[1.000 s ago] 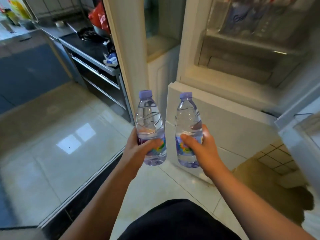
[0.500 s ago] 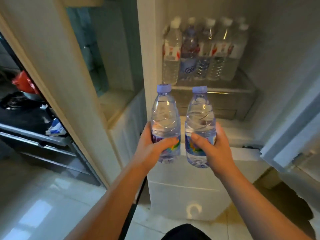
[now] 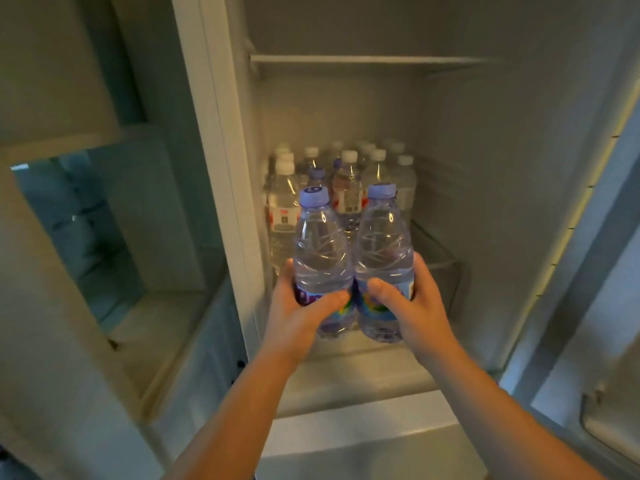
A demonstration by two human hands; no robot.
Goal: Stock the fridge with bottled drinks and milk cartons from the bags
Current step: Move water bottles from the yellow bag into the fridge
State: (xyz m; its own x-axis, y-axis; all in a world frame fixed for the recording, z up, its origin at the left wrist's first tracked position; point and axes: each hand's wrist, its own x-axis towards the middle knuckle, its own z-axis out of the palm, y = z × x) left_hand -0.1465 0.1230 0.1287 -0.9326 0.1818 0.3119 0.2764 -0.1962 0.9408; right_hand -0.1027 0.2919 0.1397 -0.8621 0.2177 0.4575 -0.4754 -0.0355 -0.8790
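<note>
- Fingers of my left hand (image 3: 298, 311) are curled round the lower part of the left water bottle (image 3: 320, 251). My thumb lies across its coloured label, and my other fingers are hidden behind the plastic.
- My right hand (image 3: 415, 306) grips the right water bottle (image 3: 384, 244) in the same way, thumb pressed over the label and fingertips wrapped round the far side.
- Both of these 2 bottles are clear, upright and topped with pale purple caps. They stand side by side, and their bodies touch between my thumbs.
- I hold them at the mouth of the open fridge (image 3: 485, 168), over the front of its lower compartment. I cannot tell whether their bases rest on the floor of that compartment or hang just above it.
- Just behind them stands a packed group of stocked bottles (image 3: 348, 188). Most have white caps and red-and-white labels, and a few purple caps show among them on the left.
- The group fills the back and left of the compartment, close to the 2 bottles in my hands.
- Higher up, a thin shelf (image 3: 363, 59) runs across the fridge from wall to wall.
- The fridge door (image 3: 595, 306) stands open along the right edge of my view.
- To the left of the fridge is a pale cabinet niche (image 3: 86, 237) with a bluish back.
</note>
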